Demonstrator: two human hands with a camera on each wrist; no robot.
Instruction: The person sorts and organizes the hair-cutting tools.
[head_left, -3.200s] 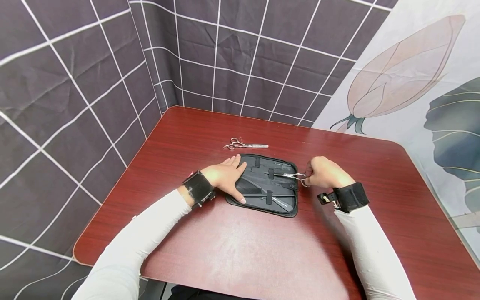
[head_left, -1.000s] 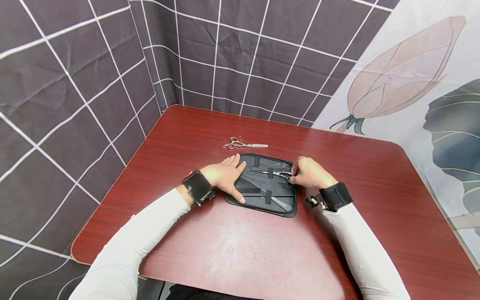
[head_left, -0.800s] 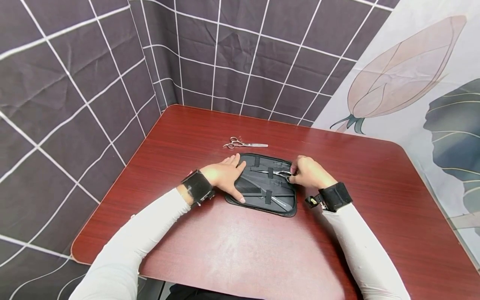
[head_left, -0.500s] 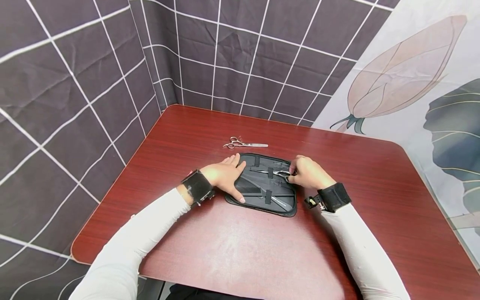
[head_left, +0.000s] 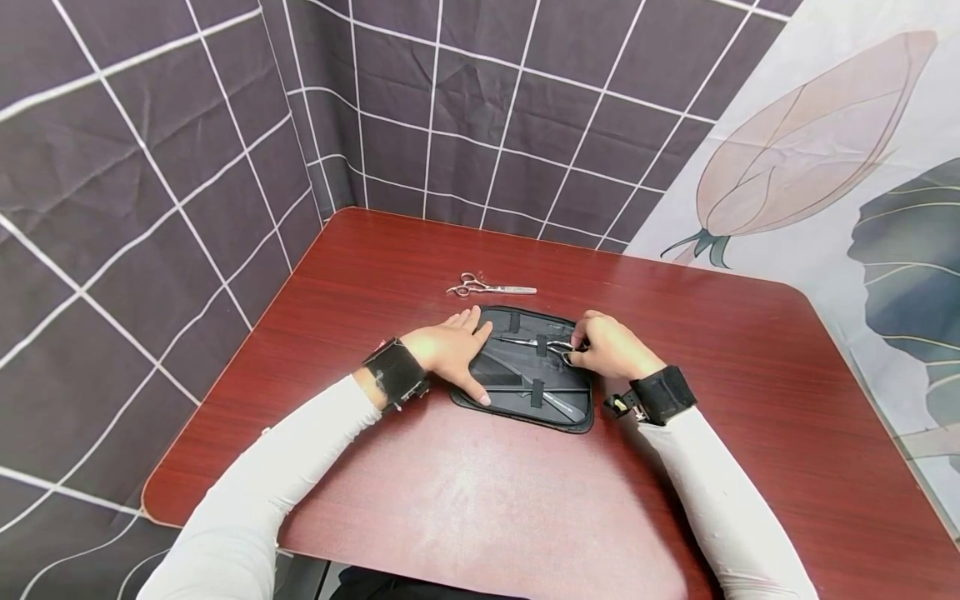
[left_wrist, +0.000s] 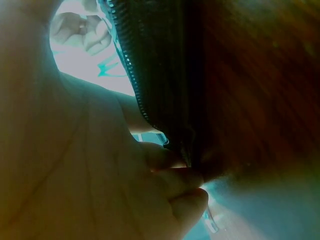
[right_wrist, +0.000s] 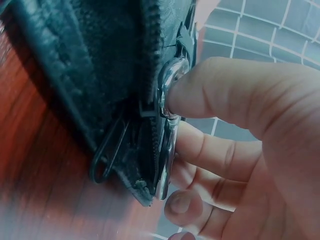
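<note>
A black zip case [head_left: 517, 415] lies unfolded on the table. My left hand [head_left: 448, 352] rests on its left edge with fingers spread. With thumb and fingers, my right hand [head_left: 611, 346] pinches the finger rings of silver scissors [head_left: 525, 342], whose blades run left under an elastic loop in the case. The right wrist view shows the thumb against a shiny ring [right_wrist: 172, 67] beside the case's zip edge [right_wrist: 152, 60]. Below the scissors sit a dark comb [head_left: 501, 377] and a slim silver-grey tool [head_left: 562, 407] under another loop. The left wrist view is dark, with the zip teeth [left_wrist: 131, 70] visible.
Behind the case, thinning scissors [head_left: 506, 290] lie on the red-brown table [head_left: 450, 483]. A dark grid-patterned curtain [head_left: 480, 108] stands along the back and left. A white floral sheet [head_left: 810, 167] hangs at the right.
My right hand has moved left, sliding the scissors further under the elastic loop, so their tips lie nearer my left hand. The left hand stays in place on the case.
</note>
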